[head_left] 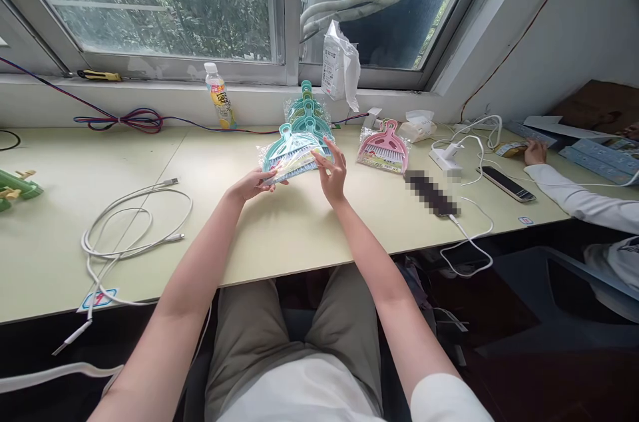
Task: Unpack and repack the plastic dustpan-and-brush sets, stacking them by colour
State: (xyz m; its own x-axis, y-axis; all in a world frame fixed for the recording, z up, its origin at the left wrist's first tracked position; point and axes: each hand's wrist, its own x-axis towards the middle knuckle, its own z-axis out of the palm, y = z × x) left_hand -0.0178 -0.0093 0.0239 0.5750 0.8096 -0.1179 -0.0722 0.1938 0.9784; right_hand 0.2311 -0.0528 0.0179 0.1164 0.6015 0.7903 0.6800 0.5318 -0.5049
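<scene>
My left hand grips the lower left corner of a teal dustpan and brush set in clear plastic wrap, held tilted just above the table. At its right side, my right hand has its fingers bent over the wrap, thumb side toward the pack. Directly behind it, more wrapped teal dustpans lie overlapped in a row toward the window wall. A pink dustpan and brush set, also wrapped, lies to the right of my right hand.
A drink bottle and a white tissue pack stand by the window. Coiled white cable lies left. A power strip, a phone and a pixelated dark object lie right. Another person's hand rests far right.
</scene>
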